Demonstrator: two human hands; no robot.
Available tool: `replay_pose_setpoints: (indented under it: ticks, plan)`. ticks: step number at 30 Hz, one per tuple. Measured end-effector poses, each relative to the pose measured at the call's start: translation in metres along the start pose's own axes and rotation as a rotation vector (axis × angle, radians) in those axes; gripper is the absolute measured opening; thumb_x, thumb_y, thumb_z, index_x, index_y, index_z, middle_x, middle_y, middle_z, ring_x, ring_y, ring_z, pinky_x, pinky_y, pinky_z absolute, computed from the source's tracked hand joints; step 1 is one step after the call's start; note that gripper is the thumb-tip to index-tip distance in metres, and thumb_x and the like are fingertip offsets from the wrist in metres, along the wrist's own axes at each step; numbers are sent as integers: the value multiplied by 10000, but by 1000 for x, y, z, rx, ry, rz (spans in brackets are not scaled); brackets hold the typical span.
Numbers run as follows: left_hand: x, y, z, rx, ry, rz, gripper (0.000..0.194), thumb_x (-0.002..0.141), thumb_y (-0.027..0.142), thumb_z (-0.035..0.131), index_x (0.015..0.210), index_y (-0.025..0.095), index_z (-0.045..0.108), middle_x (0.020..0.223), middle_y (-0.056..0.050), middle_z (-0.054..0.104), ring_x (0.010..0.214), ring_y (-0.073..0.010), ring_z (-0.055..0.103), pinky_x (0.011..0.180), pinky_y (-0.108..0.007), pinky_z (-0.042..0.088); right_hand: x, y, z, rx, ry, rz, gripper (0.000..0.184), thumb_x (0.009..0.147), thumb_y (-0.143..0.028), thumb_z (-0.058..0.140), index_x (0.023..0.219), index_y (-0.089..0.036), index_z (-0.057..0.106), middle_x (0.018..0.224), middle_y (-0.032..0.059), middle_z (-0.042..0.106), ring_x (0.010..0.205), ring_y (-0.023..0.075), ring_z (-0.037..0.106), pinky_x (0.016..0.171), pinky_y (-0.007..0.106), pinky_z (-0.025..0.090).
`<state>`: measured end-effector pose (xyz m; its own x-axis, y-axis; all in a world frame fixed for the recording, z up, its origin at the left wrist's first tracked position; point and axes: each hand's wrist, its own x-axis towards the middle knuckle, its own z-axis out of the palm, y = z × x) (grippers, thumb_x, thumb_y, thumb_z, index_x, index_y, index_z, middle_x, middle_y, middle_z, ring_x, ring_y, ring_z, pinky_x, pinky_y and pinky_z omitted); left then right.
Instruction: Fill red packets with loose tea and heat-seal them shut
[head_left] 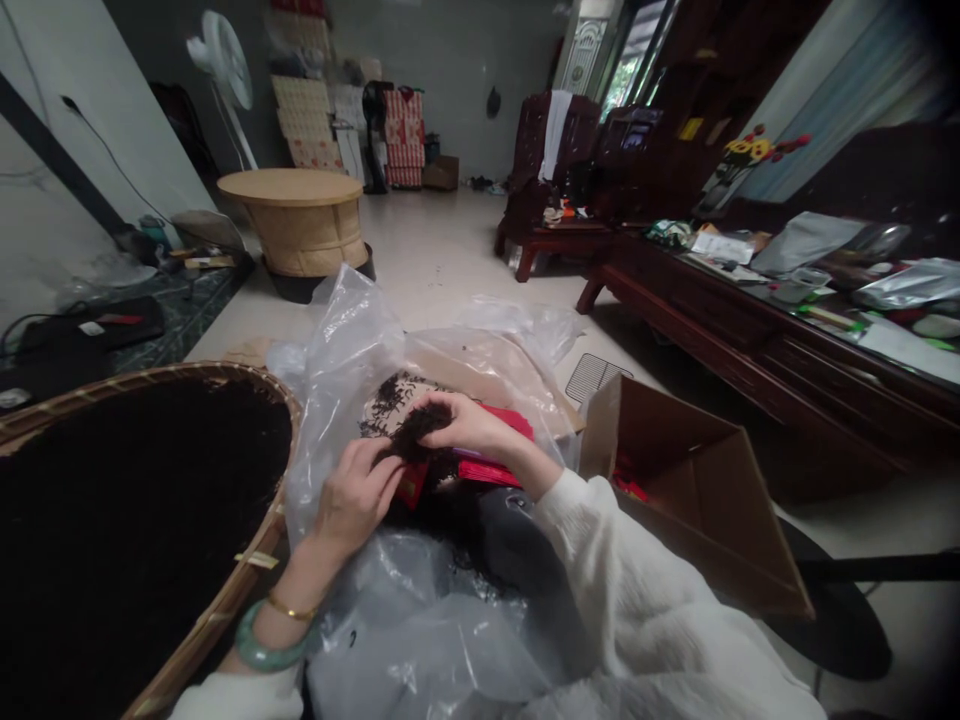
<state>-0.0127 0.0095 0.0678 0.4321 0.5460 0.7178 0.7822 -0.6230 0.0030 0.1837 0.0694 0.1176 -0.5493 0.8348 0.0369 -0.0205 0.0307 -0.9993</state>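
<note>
My right hand (pixel 466 425) is closed round a clump of dark, dry, twisted leaves (pixel 420 428), which look like loose tea. Just left of it, my left hand (pixel 356 495) has its fingers bent round a small red packet (pixel 411 487), partly hidden under the leaves. The clump sits right over the packet, and the fingertips of both hands are close together. Beneath the hands, a clear plastic bag (pixel 341 350) is spread out with more leaves scattered in it. A stack of red packets (pixel 487 472) lies under my right wrist.
A wide bamboo basket (pixel 292 410) full of dark leaves stands at the left. An open cardboard box (pixel 690 500) with some red pieces inside is at the right. Farther off are a round wicker table (pixel 292 185) and a long dark wooden table (pixel 720 310) with clutter.
</note>
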Motion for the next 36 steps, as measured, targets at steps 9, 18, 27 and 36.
replay_pose_setpoints:
  ticks: [9, 18, 27, 36]
  plan:
    - [4, -9, -10, -133, -65, 195, 125, 869, 110, 570, 892, 168, 678, 874, -82, 685, 901, -228, 561, 782, -347, 536, 0, -7, 3, -271, -62, -33, 316, 653, -52, 655, 940, -177, 614, 953, 1, 660, 938, 170, 615, 921, 344, 472]
    - [-8, -19, -11, -240, -223, 78, 195, 919, 185, 496, 925, 203, 690, 1023, -99, 631, 890, -196, 636, 736, -295, 551, -5, -24, 15, -623, -159, -76, 443, 661, -45, 724, 1077, -143, 607, 1075, 62, 666, 1017, 210, 612, 904, 336, 465]
    - [-15, -15, -13, -251, -262, -5, 216, 919, 199, 483, 939, 218, 697, 1115, -104, 618, 933, -201, 664, 748, -285, 568, -10, -29, 19, -789, -272, -105, 221, 777, -100, 664, 989, -162, 664, 942, 29, 689, 847, 161, 622, 764, 267, 465]
    - [-19, -9, -13, -180, -109, 18, 203, 937, 233, 497, 906, 199, 695, 1084, -116, 666, 838, -180, 688, 698, -264, 565, -5, -31, 22, -1023, -389, -133, 233, 874, -129, 555, 1052, -172, 700, 1007, 60, 724, 884, 174, 642, 780, 271, 457]
